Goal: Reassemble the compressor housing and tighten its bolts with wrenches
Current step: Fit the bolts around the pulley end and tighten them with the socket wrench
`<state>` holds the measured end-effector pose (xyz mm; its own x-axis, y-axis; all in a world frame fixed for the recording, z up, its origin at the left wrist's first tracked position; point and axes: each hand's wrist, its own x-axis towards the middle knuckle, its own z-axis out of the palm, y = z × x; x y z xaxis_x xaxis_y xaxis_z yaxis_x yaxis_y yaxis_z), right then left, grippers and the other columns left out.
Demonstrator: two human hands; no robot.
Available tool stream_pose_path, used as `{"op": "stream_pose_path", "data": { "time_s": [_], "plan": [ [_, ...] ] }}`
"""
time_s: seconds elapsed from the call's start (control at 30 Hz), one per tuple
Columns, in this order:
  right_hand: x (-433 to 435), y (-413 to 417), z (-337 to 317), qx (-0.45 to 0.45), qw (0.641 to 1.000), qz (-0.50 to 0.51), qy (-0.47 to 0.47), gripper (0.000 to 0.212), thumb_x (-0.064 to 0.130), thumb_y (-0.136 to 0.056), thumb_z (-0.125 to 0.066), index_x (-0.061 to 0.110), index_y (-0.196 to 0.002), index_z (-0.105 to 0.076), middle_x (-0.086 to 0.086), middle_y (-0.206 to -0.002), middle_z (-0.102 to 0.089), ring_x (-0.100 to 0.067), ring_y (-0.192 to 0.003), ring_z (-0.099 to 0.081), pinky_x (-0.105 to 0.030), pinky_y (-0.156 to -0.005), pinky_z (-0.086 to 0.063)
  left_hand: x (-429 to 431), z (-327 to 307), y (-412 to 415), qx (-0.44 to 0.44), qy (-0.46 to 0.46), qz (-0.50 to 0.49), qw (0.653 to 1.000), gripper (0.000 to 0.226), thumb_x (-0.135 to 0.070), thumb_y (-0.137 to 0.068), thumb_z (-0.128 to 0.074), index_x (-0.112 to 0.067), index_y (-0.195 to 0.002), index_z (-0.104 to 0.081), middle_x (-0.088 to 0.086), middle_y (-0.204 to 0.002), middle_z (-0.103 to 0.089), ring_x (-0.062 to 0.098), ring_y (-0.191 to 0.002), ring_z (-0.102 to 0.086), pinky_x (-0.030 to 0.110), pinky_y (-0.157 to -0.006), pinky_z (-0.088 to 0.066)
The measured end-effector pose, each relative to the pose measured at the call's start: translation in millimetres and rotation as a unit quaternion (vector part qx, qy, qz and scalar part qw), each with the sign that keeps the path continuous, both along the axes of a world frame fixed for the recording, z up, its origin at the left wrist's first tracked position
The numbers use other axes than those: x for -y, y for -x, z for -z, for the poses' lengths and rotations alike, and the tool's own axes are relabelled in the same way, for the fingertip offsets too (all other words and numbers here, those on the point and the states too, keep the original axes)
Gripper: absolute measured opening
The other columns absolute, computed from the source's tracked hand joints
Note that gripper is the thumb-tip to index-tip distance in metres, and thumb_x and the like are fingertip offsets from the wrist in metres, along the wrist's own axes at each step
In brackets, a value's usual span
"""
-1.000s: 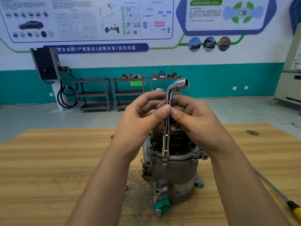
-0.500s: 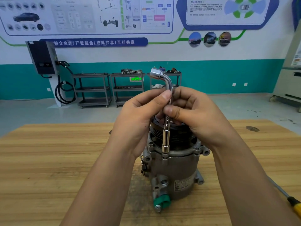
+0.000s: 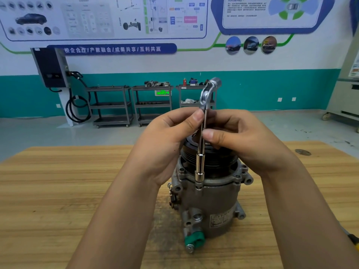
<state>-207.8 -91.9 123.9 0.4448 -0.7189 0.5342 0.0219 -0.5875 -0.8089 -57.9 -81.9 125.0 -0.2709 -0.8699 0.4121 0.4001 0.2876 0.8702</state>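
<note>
A grey metal compressor [image 3: 209, 202] stands upright on the wooden table [image 3: 58, 191], its black pulley on top and a green cap [image 3: 194, 239] low at the front. A chrome L-shaped socket wrench [image 3: 201, 152] stands vertical, its lower socket seated on a bolt at the front flange of the housing. Its bent upper end [image 3: 210, 89] points up and to the right. My left hand [image 3: 165, 144] and my right hand [image 3: 239, 138] pinch the wrench shaft between thumb and fingers from either side, just above the pulley.
A screwdriver with a yellow handle [image 3: 355, 239] lies at the table's right edge. A round metal insert [image 3: 302, 152] sits in the far right of the tabletop. Behind the table are grey shelf carts [image 3: 151, 105] and a wall charger [image 3: 51, 67].
The wrench's bent upper end pointed right, then left, and now points right again: both hands are twirling the shaft on the bolt. The view has shifted slightly.
</note>
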Motion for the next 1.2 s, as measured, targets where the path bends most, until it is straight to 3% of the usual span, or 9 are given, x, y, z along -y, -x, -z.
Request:
{"op": "stream_pose_path", "data": {
  "time_s": [0.13, 0.23, 0.47, 0.57, 0.67, 0.77, 0.87, 1.0, 1.2],
  "plan": [
    [0.3, 1.4, 0.5, 0.007, 1.0, 0.008, 0.002, 0.018, 0.01, -0.076, -0.06, 0.018, -0.089, -0.068, 0.007, -0.082, -0.073, -0.004, -0.08, -0.068, -0.013, -0.068, -0.049, -0.6, -0.1, -0.1, 0.005, 0.012, 0.032, 0.999, 0.029, -0.02, -0.074, -0.054, -0.006, -0.095, -0.068, 0.003, -0.088, -0.073, 0.011, -0.087, -0.068, 0.017, -0.071, -0.052],
    [2.4, 1.4, 1.7, 0.012, 1.0, 0.02, 0.009, 0.014, 0.012, -0.073, -0.064, 0.02, -0.084, -0.07, 0.004, -0.081, -0.073, -0.009, -0.082, -0.068, -0.018, -0.072, -0.052, -1.3, -0.8, 1.2, 0.003, 0.009, 0.05, 0.999, 0.033, -0.021, -0.075, -0.053, -0.007, -0.102, -0.067, 0.004, -0.095, -0.073, 0.012, -0.092, -0.068, 0.017, -0.073, -0.053],
    [4.8, -2.3, 3.2, -0.007, 0.999, 0.037, 0.03, 0.016, 0.015, -0.072, -0.069, 0.012, -0.088, -0.067, 0.006, -0.077, -0.069, -0.005, -0.076, -0.066, -0.016, -0.068, -0.05, 0.5, 0.6, 3.1, -0.007, 0.017, 0.005, 1.0, 0.03, -0.022, -0.062, -0.064, -0.007, -0.088, -0.067, 0.003, -0.08, -0.07, 0.011, -0.08, -0.067, 0.018, -0.069, -0.054],
    [6.8, -2.6, 3.7, -0.012, 0.998, 0.058, 0.03, 0.029, 0.018, -0.069, -0.071, -0.002, -0.09, -0.063, -0.001, -0.078, -0.067, -0.009, -0.075, -0.065, -0.021, -0.068, -0.052, 1.0, 1.3, 4.2, -0.023, 0.015, -0.002, 1.0, 0.025, -0.019, -0.061, -0.064, -0.007, -0.083, -0.061, -0.001, -0.069, -0.067, 0.008, -0.067, -0.065, 0.017, -0.062, -0.053],
    [7.7, -3.7, 4.3, -0.021, 0.996, 0.08, 0.033, 0.036, 0.023, -0.066, -0.074, 0.0, -0.092, -0.064, -0.017, -0.084, -0.067, -0.017, -0.079, -0.064, -0.033, -0.073, -0.054, 0.8, 1.4, 4.2, -0.028, 0.017, -0.001, 0.999, 0.02, -0.017, -0.064, -0.062, -0.008, -0.081, -0.06, -0.003, -0.065, -0.066, 0.006, -0.064, -0.064, 0.017, -0.058, -0.052],
    [5.6, -2.6, 3.2, -0.006, 0.999, 0.042, 0.023, 0.021, 0.017, -0.07, -0.072, 0.014, -0.091, -0.069, -0.007, -0.087, -0.072, -0.013, -0.082, -0.068, -0.022, -0.069, -0.054, 0.9, 2.2, 4.1, -0.016, 0.022, 0.009, 1.0, 0.02, -0.019, -0.068, -0.06, -0.008, -0.084, -0.063, 0.001, -0.073, -0.067, 0.01, -0.071, -0.066, 0.019, -0.063, -0.054],
    [2.6, 0.5, 2.0, 0.005, 1.0, -0.001, 0.014, 0.018, 0.009, -0.079, -0.062, 0.016, -0.094, -0.071, -0.001, -0.09, -0.073, -0.011, -0.087, -0.069, -0.017, -0.073, -0.051, 0.6, 1.8, 3.9, -0.004, 0.022, 0.013, 1.0, 0.023, -0.02, -0.071, -0.057, -0.005, -0.088, -0.062, 0.004, -0.078, -0.066, 0.01, -0.072, -0.064, 0.018, -0.064, -0.054],
    [-0.5, 0.5, 1.3, 0.001, 1.0, -0.006, 0.012, 0.02, 0.007, -0.084, -0.051, 0.015, -0.095, -0.065, 0.016, -0.076, -0.07, 0.006, -0.071, -0.062, -0.006, -0.064, -0.044, -0.4, 0.4, 2.3, -0.013, 0.015, 0.034, 0.999, 0.024, -0.019, -0.074, -0.053, -0.004, -0.091, -0.061, 0.002, -0.077, -0.066, 0.007, -0.067, -0.064, 0.017, -0.061, -0.052],
    [4.0, 0.6, 3.5, 0.016, 1.0, 0.023, 0.01, 0.014, 0.013, -0.076, -0.061, 0.015, -0.088, -0.067, 0.007, -0.08, -0.07, -0.003, -0.079, -0.065, -0.013, -0.068, -0.048, 0.1, 1.5, 2.5, 0.005, 0.028, 0.029, 0.999, 0.025, -0.022, -0.073, -0.055, -0.01, -0.095, -0.06, 0.0, -0.082, -0.067, 0.008, -0.077, -0.063, 0.017, -0.066, -0.052]
  ]
}}
